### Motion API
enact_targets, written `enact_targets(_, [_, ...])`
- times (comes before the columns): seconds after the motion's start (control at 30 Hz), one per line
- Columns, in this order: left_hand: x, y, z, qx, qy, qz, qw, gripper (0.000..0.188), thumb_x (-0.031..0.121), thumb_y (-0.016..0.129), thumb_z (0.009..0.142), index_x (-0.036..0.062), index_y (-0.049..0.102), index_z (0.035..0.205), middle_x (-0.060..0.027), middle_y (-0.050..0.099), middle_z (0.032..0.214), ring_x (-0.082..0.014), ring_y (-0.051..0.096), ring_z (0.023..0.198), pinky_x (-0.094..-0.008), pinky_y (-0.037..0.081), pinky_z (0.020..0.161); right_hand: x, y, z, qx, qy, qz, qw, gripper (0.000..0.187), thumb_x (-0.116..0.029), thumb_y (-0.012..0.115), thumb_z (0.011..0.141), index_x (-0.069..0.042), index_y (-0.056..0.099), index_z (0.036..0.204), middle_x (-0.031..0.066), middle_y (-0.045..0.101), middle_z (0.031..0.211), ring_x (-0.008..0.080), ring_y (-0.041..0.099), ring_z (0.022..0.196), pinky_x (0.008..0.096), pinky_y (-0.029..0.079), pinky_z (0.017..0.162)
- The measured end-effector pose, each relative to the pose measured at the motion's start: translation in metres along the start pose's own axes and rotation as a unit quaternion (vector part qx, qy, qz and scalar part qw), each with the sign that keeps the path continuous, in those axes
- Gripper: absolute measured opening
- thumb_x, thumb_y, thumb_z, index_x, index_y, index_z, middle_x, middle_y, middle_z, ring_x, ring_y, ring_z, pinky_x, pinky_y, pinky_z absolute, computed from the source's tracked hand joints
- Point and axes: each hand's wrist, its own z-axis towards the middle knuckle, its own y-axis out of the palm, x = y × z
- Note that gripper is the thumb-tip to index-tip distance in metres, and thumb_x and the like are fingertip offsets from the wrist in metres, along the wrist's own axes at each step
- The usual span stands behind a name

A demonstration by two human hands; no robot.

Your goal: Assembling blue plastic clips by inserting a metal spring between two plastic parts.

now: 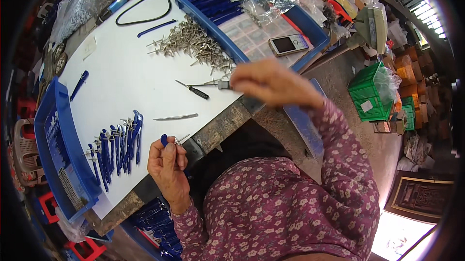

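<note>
My left hand (168, 169) is at the table's front edge, thumb and fingers pinched on a blue plastic piece (164, 140). A small metal pin fitting (182, 139) sticks out beside it. My right hand (271, 82) is blurred by motion, its fingertips at the grey handle of a screwdriver (224, 85); whether it grips the handle cannot be made out. A black-handled pointed tool (198, 92) lies beside the screwdriver shaft. Nearer me rests a thin metal blade-like tool (175, 117). Left of it stretches a row of long blue plastic pieces (116, 145) with metal fittings.
Metal fittings (193, 43) are heaped at the back. A blue tray (232, 48) behind them bears blue pieces and a mobile phone (288, 44). Another blue tray (60, 154) stands at the left edge. A black cable loop (168, 9) lies on the white tabletop (116, 86).
</note>
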Motion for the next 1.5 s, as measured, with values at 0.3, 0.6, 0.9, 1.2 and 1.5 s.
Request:
enact_targets(0.3, [0.007,0.002,-0.008,-0.010,0.015,-0.021,1.000,0.010,0.009,0.051,0.088,0.0010,0.052,0.094,-0.0070,0.055,0.069,-0.0062,0.040,0.049,-0.0185,0.031,0.044,0.191,-0.039,0.120,0.106,-0.005,-0.276,0.955,0.019,-0.012,0.049,0.077,-0.001,0.056,0.091,0.0140,0.061,0.086,0.0300,0.058,0.081,0.0392,0.045,0.073])
enact_targets(0.6, [0.011,-0.001,-0.012,-0.007,-0.001,-0.026,1.000,0.010,0.010,0.049,0.089,0.0015,0.051,0.093,-0.0080,0.054,0.068,-0.0075,0.040,0.048,-0.0197,0.031,0.045,0.208,-0.021,0.121,0.068,-0.026,-0.348,0.935,0.018,-0.007,0.052,0.075,-0.003,0.052,0.092,0.0123,0.051,0.087,0.0301,0.055,0.081,0.0388,0.045,0.069])
enact_targets(0.9, [0.006,0.001,-0.006,-0.033,-0.020,-0.027,0.999,0.009,0.010,0.049,0.089,0.0018,0.050,0.093,-0.0081,0.055,0.070,-0.0080,0.040,0.049,-0.0201,0.032,0.045,0.206,-0.024,0.118,0.052,-0.041,-0.338,0.939,0.022,-0.008,0.054,0.074,-0.004,0.047,0.094,0.0116,0.050,0.087,0.0304,0.055,0.081,0.0401,0.045,0.068])
enact_targets(1.2, [0.000,0.001,-0.004,-0.035,-0.028,-0.022,0.999,0.009,0.009,0.048,0.089,0.0015,0.049,0.094,-0.0087,0.056,0.071,-0.0084,0.041,0.050,-0.0203,0.031,0.045,0.195,-0.017,0.118,0.058,-0.059,-0.322,0.943,0.026,-0.008,0.054,0.073,-0.006,0.047,0.098,0.0117,0.048,0.091,0.0311,0.053,0.083,0.0402,0.045,0.069])
enact_targets(1.5, [-0.003,-0.004,-0.003,-0.072,-0.049,-0.018,0.996,0.010,0.012,0.044,0.092,0.0058,0.050,0.095,-0.0087,0.055,0.074,-0.0093,0.042,0.050,-0.0206,0.033,0.045,0.221,-0.013,0.123,0.124,-0.152,-0.313,0.929,0.027,-0.008,0.057,0.069,-0.006,0.045,0.094,0.0119,0.048,0.086,0.0309,0.052,0.077,0.0397,0.044,0.063])
